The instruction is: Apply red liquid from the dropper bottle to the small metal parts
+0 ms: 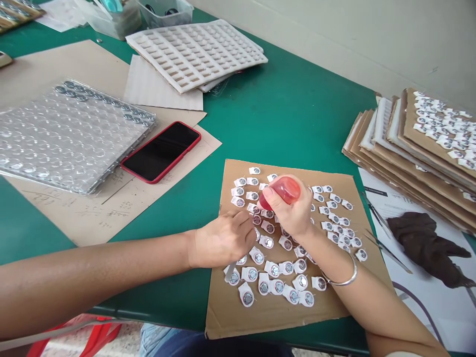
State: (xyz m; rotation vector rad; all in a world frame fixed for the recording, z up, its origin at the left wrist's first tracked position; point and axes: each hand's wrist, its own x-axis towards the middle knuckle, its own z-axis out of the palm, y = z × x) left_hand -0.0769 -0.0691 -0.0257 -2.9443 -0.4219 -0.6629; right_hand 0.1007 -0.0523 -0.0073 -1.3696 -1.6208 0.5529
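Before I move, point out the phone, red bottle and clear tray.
Phone (161,151), head view: middle of screen.
Red bottle (288,189), head view: rounded body.
Clear tray (70,136), head view: bare pockets near its middle.

No word or number reads with certainty. Handwritten marks stand on the brown paper beside and under the red-cased smartphone; well right of the smartphone, a white sheet bears illegible print.

Squeeze bulb: glossy, translucent, smooth
Round pieces: shiny, metallic
Board: matt cardboard
Bangle: polished metal
Blister tray: glossy clear plastic
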